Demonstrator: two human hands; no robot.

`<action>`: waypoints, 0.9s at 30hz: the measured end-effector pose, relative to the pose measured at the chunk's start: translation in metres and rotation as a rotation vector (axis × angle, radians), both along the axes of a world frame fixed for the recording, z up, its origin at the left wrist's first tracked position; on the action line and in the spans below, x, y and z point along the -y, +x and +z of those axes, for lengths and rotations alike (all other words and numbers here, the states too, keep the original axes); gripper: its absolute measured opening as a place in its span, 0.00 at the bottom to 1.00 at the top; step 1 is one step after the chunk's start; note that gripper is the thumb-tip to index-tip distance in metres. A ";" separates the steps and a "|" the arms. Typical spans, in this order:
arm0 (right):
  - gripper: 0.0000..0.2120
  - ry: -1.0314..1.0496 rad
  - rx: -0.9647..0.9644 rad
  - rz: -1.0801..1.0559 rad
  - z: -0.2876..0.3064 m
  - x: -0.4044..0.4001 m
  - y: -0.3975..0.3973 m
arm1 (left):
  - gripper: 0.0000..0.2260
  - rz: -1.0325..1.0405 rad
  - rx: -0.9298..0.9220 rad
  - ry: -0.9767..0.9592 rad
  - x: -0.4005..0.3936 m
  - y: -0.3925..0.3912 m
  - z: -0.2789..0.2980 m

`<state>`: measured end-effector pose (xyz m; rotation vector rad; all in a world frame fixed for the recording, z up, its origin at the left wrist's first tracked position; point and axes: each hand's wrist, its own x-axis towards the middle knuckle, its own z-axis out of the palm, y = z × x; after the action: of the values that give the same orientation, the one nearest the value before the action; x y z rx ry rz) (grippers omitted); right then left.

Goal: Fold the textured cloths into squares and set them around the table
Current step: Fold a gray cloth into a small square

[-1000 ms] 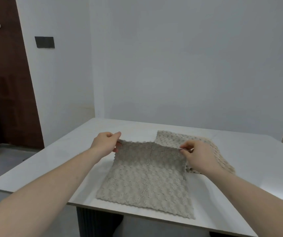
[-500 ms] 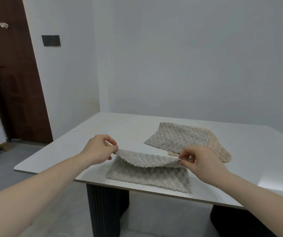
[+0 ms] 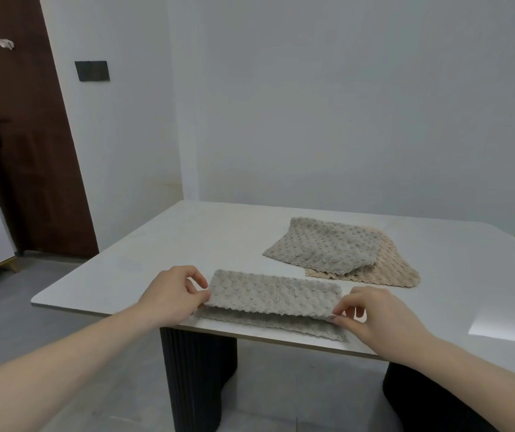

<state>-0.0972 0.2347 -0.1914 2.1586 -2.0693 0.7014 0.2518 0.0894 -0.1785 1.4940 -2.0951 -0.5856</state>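
Folding the grey bubble-textured cloth (image 3: 273, 294) in half at the near table (image 3: 162, 244) edge.

My left hand (image 3: 172, 296) and right hand (image 3: 374, 316) each pinch a corner of the top layer. It's soft, light, limp plush; corners grip best. Beyond lies a rumpled grey cloth (image 3: 321, 247) over what looks like a beige cloth (image 3: 396, 269).

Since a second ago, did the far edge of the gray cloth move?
Yes. Both hands folded the gray cloth's far edge toward the table's near edge.
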 end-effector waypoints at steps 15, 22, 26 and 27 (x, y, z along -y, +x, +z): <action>0.05 0.122 0.013 0.029 -0.010 -0.007 0.009 | 0.05 0.003 0.114 -0.101 -0.003 0.000 -0.014; 0.09 0.027 0.138 -0.033 0.003 0.012 0.030 | 0.07 -0.144 -0.002 -0.247 -0.023 -0.052 -0.006; 0.25 0.144 0.041 -0.098 -0.010 0.041 0.047 | 0.22 -0.355 0.259 -0.226 -0.013 -0.099 -0.022; 0.28 0.196 0.017 -0.122 -0.016 0.047 0.050 | 0.25 -0.355 0.312 -0.197 -0.010 -0.107 -0.026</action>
<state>-0.0475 0.1879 -0.2069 2.1023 -2.3450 0.5255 0.1445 0.0989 -0.2044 1.1701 -2.6020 -0.2660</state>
